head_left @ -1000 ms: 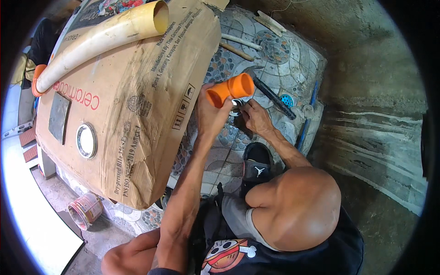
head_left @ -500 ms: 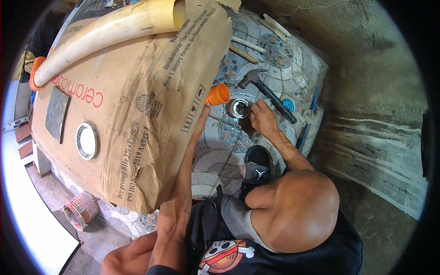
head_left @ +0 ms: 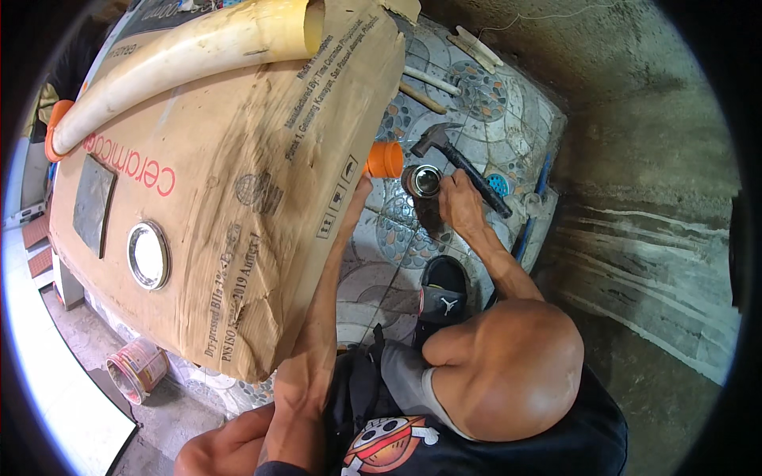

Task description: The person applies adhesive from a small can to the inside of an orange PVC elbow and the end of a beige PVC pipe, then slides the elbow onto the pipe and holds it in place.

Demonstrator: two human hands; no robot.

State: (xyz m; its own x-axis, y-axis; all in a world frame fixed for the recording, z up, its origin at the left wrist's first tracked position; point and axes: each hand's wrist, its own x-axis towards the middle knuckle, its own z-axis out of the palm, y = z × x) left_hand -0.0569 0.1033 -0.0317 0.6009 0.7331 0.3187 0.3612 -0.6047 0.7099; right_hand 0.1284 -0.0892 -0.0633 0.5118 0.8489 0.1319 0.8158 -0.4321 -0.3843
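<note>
My left hand [head_left: 359, 190] reaches up beside the big cardboard box [head_left: 230, 182], its fingers mostly hidden behind the box edge. It holds an orange pipe fitting [head_left: 386, 159] just left of a round metal drain ring [head_left: 425, 181] on the patterned tile floor [head_left: 476, 103]. My right hand [head_left: 460, 205] is right of the ring, fingertips curled on its rim. A black-handled hammer [head_left: 464, 165] lies just beyond that hand.
A long cream pipe [head_left: 175, 59] with an orange end [head_left: 54, 131], a grey tile piece [head_left: 94, 202] and a round metal ring [head_left: 148, 255] lie on the box. A paint bucket [head_left: 136, 366] stands lower left. A black sandal [head_left: 440, 289], blue drain [head_left: 498, 183] and bare concrete wall [head_left: 635, 159] are nearby.
My left hand has lowered the orange fitting from above the ring down toward the floor, partly behind the box edge. My right hand has stayed at the metal ring.
</note>
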